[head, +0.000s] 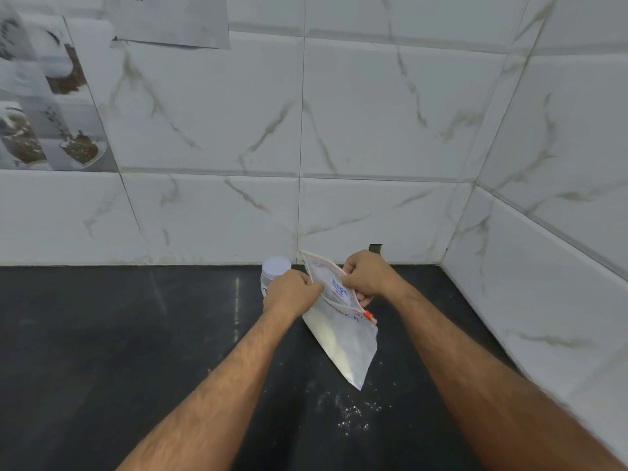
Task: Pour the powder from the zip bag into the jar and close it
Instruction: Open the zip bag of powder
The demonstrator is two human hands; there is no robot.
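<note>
Clear plastic zip bag (341,329) of white powder, mouth pulled apart.
Left hand (291,289) and right hand (367,274) each pinch a lip; white-lidded clear jar (274,270) behind left hand, powder specks (351,413) on black worktop (119,334).

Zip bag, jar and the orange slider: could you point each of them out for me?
zip bag (343,345), head view, on its clear lower panel with powder behind it.
jar (277,265), head view, on its white lid.
orange slider (367,314), head view, on the small orange tab at the bag's zip end.

White marble-veined wall tiles (373,113) are seen from nine to three o'clock, meeting in a corner at two. A printed sheet (173,18) is stuck at eleven. The black table (102,334) is dusted with white specks (353,416) at six.
</note>
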